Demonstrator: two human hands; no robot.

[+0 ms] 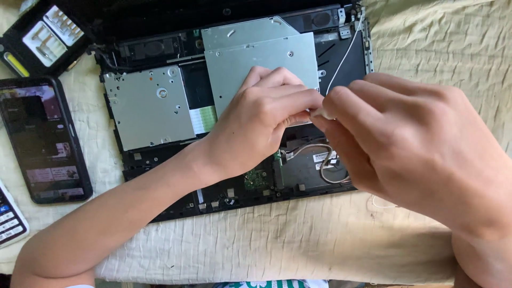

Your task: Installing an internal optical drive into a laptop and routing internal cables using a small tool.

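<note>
Currently both hands pinch a small pale tab between them: left hand, right hand, over the opened laptop. Tugging hard could tear it or snag the thin white wire just beyond.

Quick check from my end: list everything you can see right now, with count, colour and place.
Opened laptop base: one, black, centre, on the cloth.
Large drive: one, silver, top centre of the base.
Smaller drive: one, silver, left part of the base.
Thin cable: one, white, along the right side of the base.
Phone: one, black, screen lit, left of the base.
Bit case: one, black, open, top left corner.
Calculator: one, partly in view, left edge.
Cloth: one, pale yellow-green, wrinkled, under everything.
Left hand: over the large drive, fingertips pinched.
Right hand: at right, pinching a small pale piece against the left fingertips.
</note>
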